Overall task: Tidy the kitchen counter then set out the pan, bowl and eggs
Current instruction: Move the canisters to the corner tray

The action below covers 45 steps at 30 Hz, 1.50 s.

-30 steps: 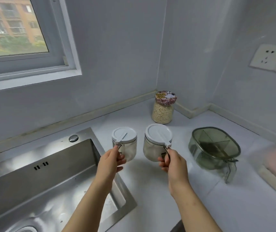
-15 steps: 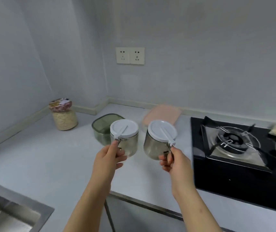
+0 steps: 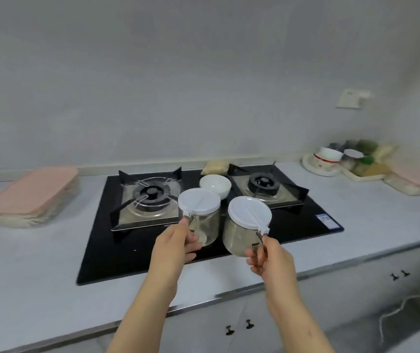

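At the far left of my feed a pink-lidded container (image 3: 31,197) sits on the pale counter (image 3: 25,271), well apart from the black gas hob (image 3: 96,240). Over the hob's near half I see both hands raised, each carrying a clear jar with a white lid. The left hand (image 3: 175,243) pinches the metal clasp at the near edge of the left jar (image 3: 201,212), which hangs just right of the left burner (image 3: 151,193). The white bowl (image 3: 215,186) stands on the hob between the two burners, just beyond the left jar's lid and partly hidden by it, ahead of both hands. The right hand (image 3: 271,258) grips the clasp of the right jar (image 3: 244,225) the same way, with the jar tilted a little. Past the right burner (image 3: 263,183), a white pot (image 3: 327,156) and blurred items crowd the counter's far right, beside a second pink-lidded container (image 3: 417,177).
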### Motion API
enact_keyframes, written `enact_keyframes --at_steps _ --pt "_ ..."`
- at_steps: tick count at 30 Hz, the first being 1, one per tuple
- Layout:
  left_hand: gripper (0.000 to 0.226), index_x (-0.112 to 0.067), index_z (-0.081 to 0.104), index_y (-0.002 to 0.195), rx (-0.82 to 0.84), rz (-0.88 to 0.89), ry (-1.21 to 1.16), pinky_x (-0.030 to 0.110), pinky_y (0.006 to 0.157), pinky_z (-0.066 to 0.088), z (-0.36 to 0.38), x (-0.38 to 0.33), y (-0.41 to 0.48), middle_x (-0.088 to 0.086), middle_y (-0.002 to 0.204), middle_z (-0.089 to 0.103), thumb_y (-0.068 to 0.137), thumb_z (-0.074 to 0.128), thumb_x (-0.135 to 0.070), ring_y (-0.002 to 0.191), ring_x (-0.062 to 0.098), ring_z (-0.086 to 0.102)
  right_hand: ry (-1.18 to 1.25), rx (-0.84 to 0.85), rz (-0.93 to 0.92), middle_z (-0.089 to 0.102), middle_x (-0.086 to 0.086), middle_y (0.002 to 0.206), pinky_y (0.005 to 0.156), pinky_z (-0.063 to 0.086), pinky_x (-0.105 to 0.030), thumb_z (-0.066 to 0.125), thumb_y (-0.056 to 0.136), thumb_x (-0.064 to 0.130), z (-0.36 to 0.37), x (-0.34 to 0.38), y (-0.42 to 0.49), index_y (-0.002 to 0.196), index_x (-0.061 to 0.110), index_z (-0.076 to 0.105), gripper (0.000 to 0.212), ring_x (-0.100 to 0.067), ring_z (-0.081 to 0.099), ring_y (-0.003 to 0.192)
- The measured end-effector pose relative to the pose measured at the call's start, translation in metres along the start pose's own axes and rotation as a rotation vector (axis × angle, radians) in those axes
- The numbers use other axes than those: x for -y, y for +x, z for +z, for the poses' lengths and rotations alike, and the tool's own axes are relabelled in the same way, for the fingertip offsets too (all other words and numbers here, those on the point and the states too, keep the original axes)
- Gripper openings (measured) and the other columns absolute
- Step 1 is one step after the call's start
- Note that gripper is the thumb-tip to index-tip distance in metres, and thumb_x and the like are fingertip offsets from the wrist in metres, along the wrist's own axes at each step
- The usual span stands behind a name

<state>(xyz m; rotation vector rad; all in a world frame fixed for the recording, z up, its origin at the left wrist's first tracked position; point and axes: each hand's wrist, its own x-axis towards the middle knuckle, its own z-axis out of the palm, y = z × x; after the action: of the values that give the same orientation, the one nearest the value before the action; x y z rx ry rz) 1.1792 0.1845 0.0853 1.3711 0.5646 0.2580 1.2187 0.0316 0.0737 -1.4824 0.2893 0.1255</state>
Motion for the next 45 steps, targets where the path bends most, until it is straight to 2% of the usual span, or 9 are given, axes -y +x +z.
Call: enact_keyframes --at_steps 5,10,15,21,25,31,35,45 --pt "0.037 -0.012 0.049 0.068 0.155 -0.026 0.051 0.037 0.083 0.051 0.107 0.012 0.006 0.009 0.086 0.065 0.098 0.041 -0.031 0.086 0.022 0.065 0.065 -0.172 0.010 0.059 -0.012 0.067 0.059 0.040 -0.027 0.044 0.093 0.021 -0.091 0.011 0.037 0.050 0.010 0.035 0.046 -0.020 0.051 0.061" --pt "0.037 -0.013 0.049 0.068 0.209 -0.079 0.055 0.039 0.085 0.051 0.193 0.019 0.031 0.011 0.088 0.064 0.098 0.041 -0.032 0.087 0.022 0.064 0.107 -0.290 0.031 0.057 -0.009 0.063 0.056 0.034 -0.026 0.044 0.094 0.023 -0.153 0.016 0.080 0.049 0.012 0.036 0.048 -0.019 0.048 0.057" --pt "0.037 -0.012 0.049 0.068 0.313 -0.074 0.071 0.039 0.085 0.051 0.284 0.023 0.064 0.012 0.090 0.063 0.098 0.040 -0.031 0.086 0.021 0.063 0.110 -0.375 -0.001 0.061 -0.012 0.068 0.058 0.034 -0.028 0.041 0.094 0.019 -0.194 0.037 0.135 0.052 0.012 0.037 0.043 -0.019 0.050 0.057" --pt "0.034 -0.012 0.050 0.073 0.452 -0.054 0.114 0.027 0.070 0.048 0.384 0.013 0.120 0.009 0.090 0.062 0.099 0.039 -0.031 0.082 0.016 0.061 0.127 -0.464 -0.044 0.062 -0.012 0.069 0.057 0.033 -0.028 0.040 0.095 0.020 -0.233 0.072 0.216 0.053 0.013 0.036 0.043 -0.020 0.050 0.059" --pt "0.034 -0.013 0.050 0.072 0.472 -0.057 0.135 0.028 0.072 0.048 0.425 0.014 0.142 0.009 0.091 0.064 0.098 0.040 -0.032 0.084 0.016 0.062 0.150 -0.495 -0.057 0.060 -0.009 0.066 0.056 0.033 -0.028 0.040 0.095 0.019 -0.250 0.085 0.249 0.053 0.013 0.035 0.042 -0.020 0.049 0.058" --pt "0.042 -0.010 0.047 0.067 0.438 -0.101 0.152 0.027 0.069 0.047 0.483 0.020 0.179 0.009 0.083 0.063 0.098 0.039 -0.038 0.077 0.018 0.062 0.176 -0.501 -0.034 0.061 -0.011 0.068 0.059 0.035 -0.029 0.040 0.095 0.022 -0.285 0.096 0.319 0.055 0.012 0.036 0.042 -0.021 0.051 0.060" --pt "0.040 -0.012 0.047 0.066 0.368 -0.095 0.146 0.030 0.072 0.048 0.530 0.021 0.203 0.008 0.083 0.062 0.098 0.040 -0.035 0.077 0.019 0.061 0.174 -0.423 -0.035 0.060 -0.011 0.069 0.058 0.035 -0.029 0.039 0.096 0.022 -0.311 0.108 0.381 0.054 0.011 0.035 0.043 -0.021 0.050 0.060" --pt "0.039 -0.014 0.045 0.064 0.181 -0.038 0.074 0.029 0.067 0.046 0.704 0.010 0.243 0.003 0.074 0.057 0.098 0.043 -0.033 0.071 0.018 0.061 0.135 -0.246 0.000 0.057 -0.007 0.063 0.057 0.032 -0.027 0.043 0.093 0.021 -0.406 0.168 0.554 0.050 0.014 0.033 0.045 -0.018 0.051 0.057"
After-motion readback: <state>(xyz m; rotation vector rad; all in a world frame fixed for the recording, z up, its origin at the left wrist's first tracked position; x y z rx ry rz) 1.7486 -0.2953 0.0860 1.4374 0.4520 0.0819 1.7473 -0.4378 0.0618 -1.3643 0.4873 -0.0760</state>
